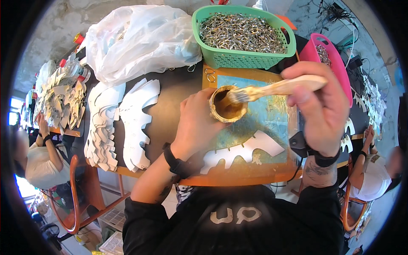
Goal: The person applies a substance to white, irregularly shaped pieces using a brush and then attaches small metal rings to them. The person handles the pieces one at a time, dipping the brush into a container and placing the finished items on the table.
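Note:
My left hand [197,119] is wrapped round a small glue-crusted jar [228,115] with yellowish paste inside. Between the fingers and thumb of my right hand [321,106] is the wooden handle of a flat paintbrush [284,87]. The brush's bristle end dips into the mouth of the jar, so the bristle tips are partly hidden. Below the jar, a white curved piece with notched edges [242,153] lies on a blue, glue-stained sheet [272,127]. Stacks of similar white notched pieces [138,123] [102,127] lie to the left of my left hand.
Behind the jar stands a green basket [242,63] heaped with metal rings. A pink basket [331,46] sits at the far right, and a white plastic bag [140,42] at the far left. Two loose rings [210,75] lie near the sheet. Other people sit at both sides.

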### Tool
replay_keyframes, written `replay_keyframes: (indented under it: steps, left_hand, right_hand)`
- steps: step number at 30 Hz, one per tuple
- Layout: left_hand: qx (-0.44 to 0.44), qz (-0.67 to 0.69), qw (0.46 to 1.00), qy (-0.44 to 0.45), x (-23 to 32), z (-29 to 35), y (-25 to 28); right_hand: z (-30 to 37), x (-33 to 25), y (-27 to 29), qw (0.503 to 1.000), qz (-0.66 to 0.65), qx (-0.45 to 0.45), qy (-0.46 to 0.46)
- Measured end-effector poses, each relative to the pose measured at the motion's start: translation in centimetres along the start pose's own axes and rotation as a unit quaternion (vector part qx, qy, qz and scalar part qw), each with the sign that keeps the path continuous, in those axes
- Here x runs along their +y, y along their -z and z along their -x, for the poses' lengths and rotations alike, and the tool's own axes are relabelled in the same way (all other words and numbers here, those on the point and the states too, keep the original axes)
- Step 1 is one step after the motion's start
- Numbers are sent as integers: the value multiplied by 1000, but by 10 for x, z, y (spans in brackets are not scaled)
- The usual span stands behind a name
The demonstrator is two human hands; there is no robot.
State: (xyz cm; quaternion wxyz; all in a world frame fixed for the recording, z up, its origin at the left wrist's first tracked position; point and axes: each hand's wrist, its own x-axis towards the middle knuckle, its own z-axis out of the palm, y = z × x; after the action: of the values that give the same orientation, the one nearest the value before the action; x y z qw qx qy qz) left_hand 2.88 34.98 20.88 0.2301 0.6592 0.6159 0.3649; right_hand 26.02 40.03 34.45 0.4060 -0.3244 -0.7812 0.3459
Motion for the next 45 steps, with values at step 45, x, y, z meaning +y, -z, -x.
replay_keyframes:
  steps: [45]
  left_hand:
    - [-70, -232, 955, -172, 29, 180, -26]
  right_hand:
    - [121, 20, -63, 971, -138, 110, -162]
